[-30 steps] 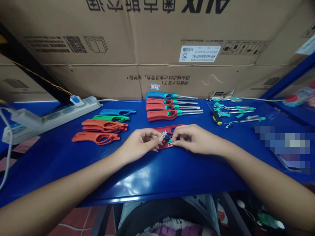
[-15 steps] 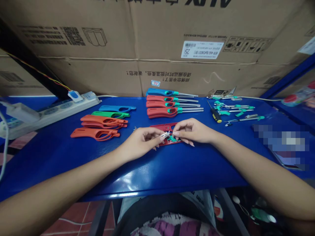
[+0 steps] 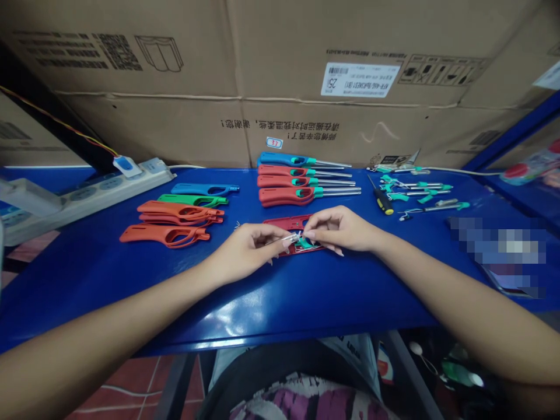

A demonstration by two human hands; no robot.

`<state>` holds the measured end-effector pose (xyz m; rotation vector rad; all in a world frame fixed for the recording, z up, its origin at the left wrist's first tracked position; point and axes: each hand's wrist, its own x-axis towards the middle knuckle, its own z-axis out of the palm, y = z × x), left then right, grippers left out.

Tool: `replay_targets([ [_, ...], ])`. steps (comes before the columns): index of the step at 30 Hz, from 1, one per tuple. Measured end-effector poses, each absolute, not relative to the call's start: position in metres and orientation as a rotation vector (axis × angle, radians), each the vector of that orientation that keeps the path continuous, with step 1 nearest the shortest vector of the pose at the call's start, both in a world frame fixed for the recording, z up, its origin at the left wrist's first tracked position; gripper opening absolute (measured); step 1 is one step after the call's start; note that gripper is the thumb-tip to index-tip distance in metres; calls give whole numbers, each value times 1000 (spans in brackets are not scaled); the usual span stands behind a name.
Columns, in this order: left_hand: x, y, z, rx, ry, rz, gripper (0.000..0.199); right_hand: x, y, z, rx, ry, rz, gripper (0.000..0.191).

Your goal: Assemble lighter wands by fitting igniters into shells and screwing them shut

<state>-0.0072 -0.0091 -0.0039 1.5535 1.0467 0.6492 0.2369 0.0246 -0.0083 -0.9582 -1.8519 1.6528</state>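
My left hand (image 3: 245,252) pinches a small shiny cylinder (image 3: 289,238) between thumb and fingers, its tip pointing right. Close to that tip, my right hand (image 3: 347,230) has its thumb and forefinger pressed together; what they grip is too small to make out, perhaps the end of a thin wire. Under both hands lies an opened red lighter casing (image 3: 286,223), partly covered by my fingers. A green plastic part (image 3: 303,242) and thin white wires show in its lower half.
Orange, green and blue lighter casings (image 3: 164,234) lie at left. Lighters with metal tubes (image 3: 286,196) are stacked at the back middle. At right are a screwdriver (image 3: 383,202), green-ended metal tubes (image 3: 437,207) and a blurred phone-like slab (image 3: 503,256). A power strip (image 3: 94,195) is at far left.
The view has shifted slightly. Both hands keep their pinches at the cylinder's tip, with hardly any movement.
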Motion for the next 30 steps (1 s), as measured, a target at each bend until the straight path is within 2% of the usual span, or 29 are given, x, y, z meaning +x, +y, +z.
replay_targets([
  [11,-8,-8,-4,1585,1044,582,31,235,21,-10,-1000,-1925,1540,37],
  [30,-7,-10,-12,1638,983,644,26,229,15,-12,-971,-1925,1432,25],
])
